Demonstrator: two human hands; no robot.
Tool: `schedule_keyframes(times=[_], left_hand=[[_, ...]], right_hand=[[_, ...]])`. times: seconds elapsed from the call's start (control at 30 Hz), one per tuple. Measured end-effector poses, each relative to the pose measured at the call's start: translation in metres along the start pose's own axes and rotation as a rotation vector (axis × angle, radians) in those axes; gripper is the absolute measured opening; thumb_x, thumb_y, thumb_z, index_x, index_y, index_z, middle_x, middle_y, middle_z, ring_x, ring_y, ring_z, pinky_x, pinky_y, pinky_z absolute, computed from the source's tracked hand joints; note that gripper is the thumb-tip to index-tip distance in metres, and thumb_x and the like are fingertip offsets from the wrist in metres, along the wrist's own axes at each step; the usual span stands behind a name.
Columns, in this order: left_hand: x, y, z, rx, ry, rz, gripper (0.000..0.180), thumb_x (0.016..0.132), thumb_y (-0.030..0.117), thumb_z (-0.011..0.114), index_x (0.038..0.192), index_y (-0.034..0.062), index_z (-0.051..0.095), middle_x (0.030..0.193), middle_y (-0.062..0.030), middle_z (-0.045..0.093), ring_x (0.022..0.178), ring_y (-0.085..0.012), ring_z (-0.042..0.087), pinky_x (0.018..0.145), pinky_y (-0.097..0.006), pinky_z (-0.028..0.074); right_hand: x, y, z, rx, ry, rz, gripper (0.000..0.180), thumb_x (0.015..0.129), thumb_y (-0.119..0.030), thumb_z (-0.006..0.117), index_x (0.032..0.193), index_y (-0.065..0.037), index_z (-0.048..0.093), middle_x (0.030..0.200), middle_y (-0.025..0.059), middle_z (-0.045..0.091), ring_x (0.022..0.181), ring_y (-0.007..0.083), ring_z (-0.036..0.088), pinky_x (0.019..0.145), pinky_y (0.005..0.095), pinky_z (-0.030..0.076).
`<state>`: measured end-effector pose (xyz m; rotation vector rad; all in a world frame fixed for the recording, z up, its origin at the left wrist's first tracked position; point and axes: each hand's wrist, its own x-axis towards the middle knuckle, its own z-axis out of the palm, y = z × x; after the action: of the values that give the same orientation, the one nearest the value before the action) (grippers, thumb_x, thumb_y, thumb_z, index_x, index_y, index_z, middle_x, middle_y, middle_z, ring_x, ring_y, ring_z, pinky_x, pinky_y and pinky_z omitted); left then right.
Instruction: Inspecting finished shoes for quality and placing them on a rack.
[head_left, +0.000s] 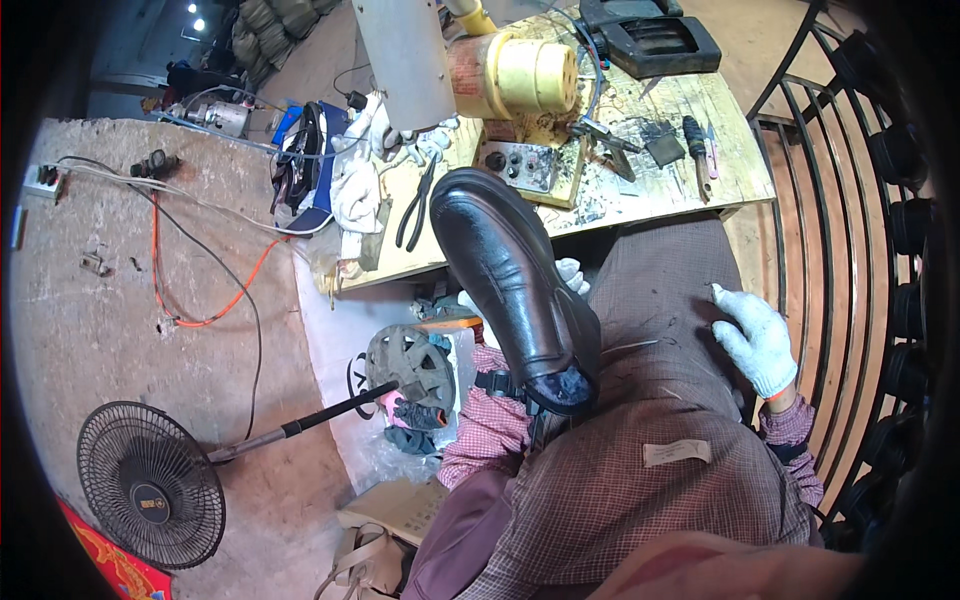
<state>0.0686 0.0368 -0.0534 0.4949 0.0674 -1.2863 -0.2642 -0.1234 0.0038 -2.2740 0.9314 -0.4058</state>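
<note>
A dark brown leather shoe [500, 270] is held up over my lap, its toe toward the bench and its heel opening toward me. My left hand [572, 276], in a white knit glove, grips it from underneath; only parts of the glove show at the shoe's sides. My right hand [757, 342], gloved likewise, is at the right edge of the checked brown apron [660, 270], fingers apart with nothing in them. A thin pale strand [632, 345] lies on the apron beside the shoe.
Ahead stands a stained workbench [620, 190] with pliers [415, 205], a screwdriver [696, 150], a control box [520, 165] and a yellow machine head [530, 75]. A metal rack [820, 200] holding dark shoes [908, 225] runs along the right. A black fan [150, 485] stands at left.
</note>
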Motion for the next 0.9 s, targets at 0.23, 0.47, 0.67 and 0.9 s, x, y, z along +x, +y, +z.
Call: schedule_keyframes(times=[0.23, 0.47, 0.67, 0.9], left_hand=[[0.036, 0.005, 0.004, 0.144, -0.117, -0.119, 0.101, 0.093, 0.071, 0.071, 0.161, 0.0038, 0.038, 0.146, -0.0243, 0.056, 0.128, -0.0378, 0.062, 0.111, -0.053, 0.055], [0.096, -0.054, 0.096, 0.346, -0.467, -0.027, 0.115, 0.079, 0.082, 0.075, 0.162, 0.0110, 0.037, 0.154, -0.0171, 0.055, 0.136, -0.0360, 0.058, 0.117, -0.055, 0.049], [0.096, -0.082, 0.196, 0.305, -0.578, -0.038, 0.087, 0.104, 0.075, 0.043, 0.168, 0.0169, 0.033, 0.155, -0.0201, 0.056, 0.142, -0.0378, 0.053, 0.121, -0.054, 0.040], [0.082, -0.058, 0.138, 0.591, -0.416, -0.234, 0.084, 0.105, 0.071, 0.048, 0.169, 0.0174, 0.034, 0.156, -0.0320, 0.052, 0.138, -0.0469, 0.058, 0.117, -0.057, 0.046]], right_hand=[[-0.001, -0.036, -0.017, -0.179, 0.106, -0.241, 0.059, 0.083, -0.023, 0.079, 0.138, -0.005, 0.066, 0.145, 0.0243, 0.064, 0.103, 0.0381, 0.073, 0.092, 0.0453, 0.059], [0.026, -0.082, -0.051, -0.272, 0.156, -0.728, 0.028, 0.080, -0.021, 0.076, 0.106, -0.014, 0.073, 0.107, 0.0063, 0.067, 0.070, 0.0258, 0.066, 0.056, 0.0370, 0.052], [0.032, -0.067, -0.170, -0.657, 0.529, -0.771, 0.019, 0.080, -0.022, 0.085, 0.095, -0.014, 0.075, 0.092, 0.0049, 0.075, 0.062, 0.0240, 0.062, 0.051, 0.0371, 0.045], [0.077, -0.056, -0.318, -0.972, 0.798, -0.185, 0.032, 0.087, -0.039, 0.076, 0.090, -0.008, 0.070, 0.085, 0.0161, 0.070, 0.082, 0.0399, 0.069, 0.076, 0.0504, 0.055]])
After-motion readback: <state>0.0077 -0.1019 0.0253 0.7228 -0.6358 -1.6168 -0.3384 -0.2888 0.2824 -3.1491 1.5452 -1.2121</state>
